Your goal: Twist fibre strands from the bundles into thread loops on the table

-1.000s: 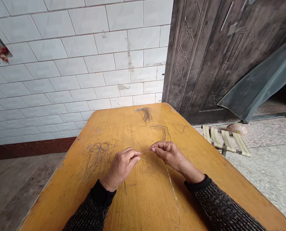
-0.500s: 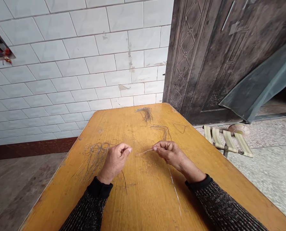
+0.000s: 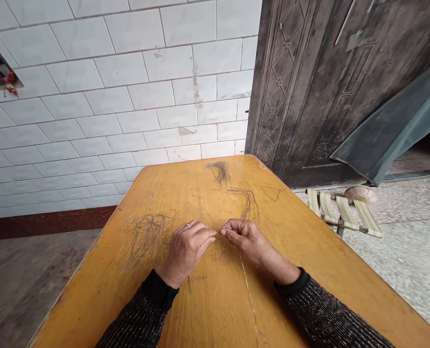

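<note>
Over the middle of the wooden table, my left hand (image 3: 188, 247) and my right hand (image 3: 249, 244) meet almost fingertip to fingertip. A thin silvery wire (image 3: 249, 290) is pinched in the right thumb and fingers, and its long end hangs down toward the table's near side. The left thumb and fingers close on its short end in the small gap between the hands; the tip itself is hidden. A ring shows on one left finger. To the left lies a bunch of looped wires (image 3: 146, 232). Beyond my right hand are loose bent wires (image 3: 250, 198).
A dark bundle of thin wires (image 3: 220, 171) lies near the far end of the table (image 3: 179, 188). Behind it stands a white tiled wall (image 3: 135, 101). On the right are a dark carved door (image 3: 294, 96) and a stool with striped straps (image 3: 343, 212).
My left hand has moved right and taken the short wire end that stuck out from my right fingers. My right hand has shifted slightly left, bringing the hanging wire with it.
</note>
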`<state>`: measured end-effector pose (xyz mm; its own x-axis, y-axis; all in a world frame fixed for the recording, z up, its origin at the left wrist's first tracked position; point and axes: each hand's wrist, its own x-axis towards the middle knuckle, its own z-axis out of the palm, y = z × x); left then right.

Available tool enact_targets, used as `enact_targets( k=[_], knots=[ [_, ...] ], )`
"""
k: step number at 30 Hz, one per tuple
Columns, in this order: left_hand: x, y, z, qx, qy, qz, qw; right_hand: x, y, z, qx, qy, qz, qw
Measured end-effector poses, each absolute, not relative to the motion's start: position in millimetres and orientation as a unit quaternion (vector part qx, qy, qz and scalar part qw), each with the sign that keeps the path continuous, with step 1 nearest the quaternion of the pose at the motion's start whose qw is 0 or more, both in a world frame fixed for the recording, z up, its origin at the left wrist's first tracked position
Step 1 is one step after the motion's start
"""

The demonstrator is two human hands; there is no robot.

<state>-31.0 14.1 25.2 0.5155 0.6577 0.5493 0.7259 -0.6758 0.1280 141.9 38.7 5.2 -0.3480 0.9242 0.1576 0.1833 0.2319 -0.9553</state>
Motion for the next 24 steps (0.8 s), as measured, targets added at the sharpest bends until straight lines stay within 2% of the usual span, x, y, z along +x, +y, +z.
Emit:
enact_targets(
  k=[9,18,24],
  knots=[
    [-37,16,26,-0.891,-0.351,-0.283,0.051,145,35,11,-0.372,-0.656,0.534,0.382],
    [-52,22,32,-0.904,-0.349,-0.245,0.017,150,38,14,-0.397,-0.643,0.542,0.368],
    [-67,27,38,-0.883,-0.393,-0.255,0.032,154,41,14,-0.418,-0.637,0.526,0.378]
  ],
)
